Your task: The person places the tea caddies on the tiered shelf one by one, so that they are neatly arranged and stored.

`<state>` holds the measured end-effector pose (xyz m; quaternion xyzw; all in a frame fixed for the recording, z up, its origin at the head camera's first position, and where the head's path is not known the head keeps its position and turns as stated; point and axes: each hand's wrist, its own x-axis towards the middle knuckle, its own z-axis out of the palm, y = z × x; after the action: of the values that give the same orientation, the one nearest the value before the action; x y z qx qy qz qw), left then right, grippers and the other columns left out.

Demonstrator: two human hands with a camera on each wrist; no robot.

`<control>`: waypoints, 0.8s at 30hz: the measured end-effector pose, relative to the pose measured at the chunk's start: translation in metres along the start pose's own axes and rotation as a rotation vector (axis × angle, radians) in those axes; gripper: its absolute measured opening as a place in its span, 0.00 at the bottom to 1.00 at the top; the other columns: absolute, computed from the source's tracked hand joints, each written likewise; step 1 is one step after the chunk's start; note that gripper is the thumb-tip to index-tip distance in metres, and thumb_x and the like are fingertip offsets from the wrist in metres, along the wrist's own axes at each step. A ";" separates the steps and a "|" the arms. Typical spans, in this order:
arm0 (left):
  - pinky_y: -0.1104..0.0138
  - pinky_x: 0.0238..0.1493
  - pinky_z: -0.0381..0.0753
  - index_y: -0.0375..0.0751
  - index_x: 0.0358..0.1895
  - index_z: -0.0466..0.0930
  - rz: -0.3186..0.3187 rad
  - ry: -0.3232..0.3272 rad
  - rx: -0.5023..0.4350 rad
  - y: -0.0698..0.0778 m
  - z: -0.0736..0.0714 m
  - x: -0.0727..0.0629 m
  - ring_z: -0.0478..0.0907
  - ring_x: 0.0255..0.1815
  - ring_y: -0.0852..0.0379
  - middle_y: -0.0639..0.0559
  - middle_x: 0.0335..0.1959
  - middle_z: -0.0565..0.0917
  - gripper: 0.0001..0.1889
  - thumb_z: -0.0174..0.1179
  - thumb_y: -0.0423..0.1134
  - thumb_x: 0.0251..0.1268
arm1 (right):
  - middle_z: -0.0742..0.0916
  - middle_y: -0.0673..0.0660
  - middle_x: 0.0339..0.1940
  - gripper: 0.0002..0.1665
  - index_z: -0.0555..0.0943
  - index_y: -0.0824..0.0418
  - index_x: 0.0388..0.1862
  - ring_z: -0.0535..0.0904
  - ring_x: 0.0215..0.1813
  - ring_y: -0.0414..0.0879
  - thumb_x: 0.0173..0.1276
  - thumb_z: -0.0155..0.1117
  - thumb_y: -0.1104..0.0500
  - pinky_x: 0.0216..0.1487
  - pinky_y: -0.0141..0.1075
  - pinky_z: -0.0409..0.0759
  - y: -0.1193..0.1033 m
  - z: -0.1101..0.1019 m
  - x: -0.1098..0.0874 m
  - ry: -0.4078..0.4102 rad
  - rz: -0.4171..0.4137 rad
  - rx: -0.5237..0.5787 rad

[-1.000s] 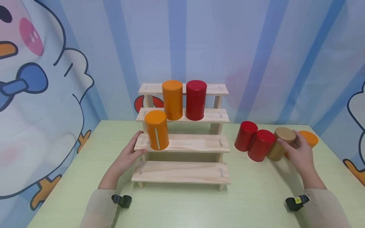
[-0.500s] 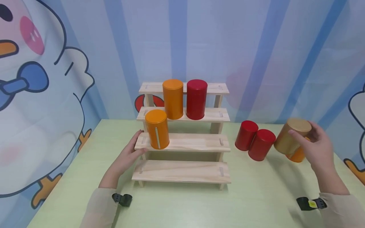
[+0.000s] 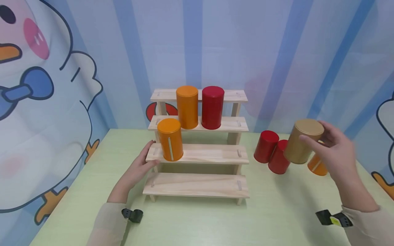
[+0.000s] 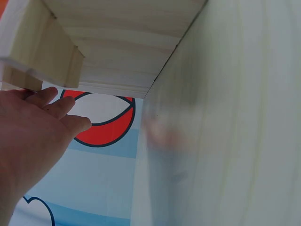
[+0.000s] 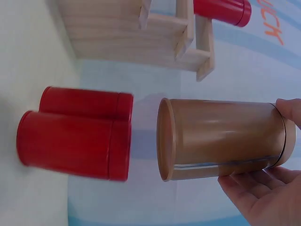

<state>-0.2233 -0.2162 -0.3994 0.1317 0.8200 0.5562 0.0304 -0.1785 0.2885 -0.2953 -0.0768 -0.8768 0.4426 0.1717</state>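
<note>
A gold tin canister [image 3: 303,141] is held upright above the table in my right hand [image 3: 337,155], thumb and fingers around its lid end. In the right wrist view the canister [image 5: 221,139] has a silver seam along its side, and its base is off the table. My left hand [image 3: 140,167] grips the left end of a stepped wooden rack [image 3: 206,153] at the second step from the bottom, thumb at the front edge. An orange canister [image 3: 170,141] stands on that step. Above it, another orange canister [image 3: 187,109] and a red canister [image 3: 212,109] stand on the third step.
Right of the rack, two red canisters [image 3: 265,147] stand side by side on the pale table [image 3: 197,222]; the gold one partly overlaps the nearer. An orange canister [image 3: 318,165] stands beyond them, partly behind my right hand. A printed cloth [image 3: 231,44] hangs behind the table.
My right hand has lifted the gold canister from the table beside the red ones, shifted right with it, then moved back left and higher. My left hand has stayed at the rack.
</note>
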 end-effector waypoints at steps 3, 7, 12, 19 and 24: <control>0.43 0.71 0.54 0.46 0.79 0.35 0.003 -0.002 0.001 0.000 0.000 0.000 0.47 0.77 0.39 0.42 0.79 0.44 0.41 0.53 0.42 0.72 | 0.73 0.56 0.69 0.45 0.61 0.46 0.76 0.71 0.67 0.48 0.63 0.66 0.42 0.56 0.27 0.76 -0.010 0.007 -0.003 -0.015 -0.016 0.025; 0.43 0.71 0.54 0.46 0.79 0.35 0.006 -0.005 -0.008 -0.001 0.000 0.000 0.47 0.77 0.39 0.42 0.79 0.44 0.41 0.52 0.42 0.72 | 0.74 0.58 0.69 0.44 0.61 0.49 0.75 0.72 0.67 0.49 0.63 0.67 0.44 0.56 0.29 0.77 -0.026 0.017 -0.006 -0.049 -0.046 0.072; 0.43 0.71 0.54 0.45 0.79 0.35 0.010 -0.005 -0.013 -0.002 0.001 0.000 0.47 0.77 0.38 0.41 0.79 0.44 0.41 0.52 0.41 0.72 | 0.74 0.60 0.68 0.43 0.63 0.53 0.75 0.73 0.66 0.51 0.63 0.67 0.46 0.57 0.28 0.77 -0.048 0.032 -0.013 -0.082 -0.108 0.131; 0.43 0.70 0.55 0.46 0.79 0.34 0.005 -0.006 -0.009 -0.001 0.000 0.000 0.47 0.77 0.38 0.41 0.79 0.44 0.41 0.52 0.41 0.72 | 0.78 0.56 0.63 0.42 0.66 0.52 0.73 0.76 0.60 0.43 0.62 0.70 0.48 0.61 0.39 0.76 -0.079 0.056 -0.022 -0.152 -0.180 0.213; 0.42 0.70 0.55 0.46 0.79 0.35 0.004 -0.006 -0.005 0.000 0.000 0.000 0.47 0.77 0.38 0.42 0.79 0.44 0.41 0.52 0.42 0.72 | 0.79 0.55 0.61 0.40 0.68 0.54 0.71 0.77 0.59 0.42 0.61 0.71 0.50 0.58 0.33 0.77 -0.094 0.076 -0.025 -0.204 -0.222 0.275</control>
<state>-0.2231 -0.2162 -0.3991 0.1347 0.8182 0.5580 0.0321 -0.1819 0.1685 -0.2676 0.0898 -0.8240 0.5420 0.1386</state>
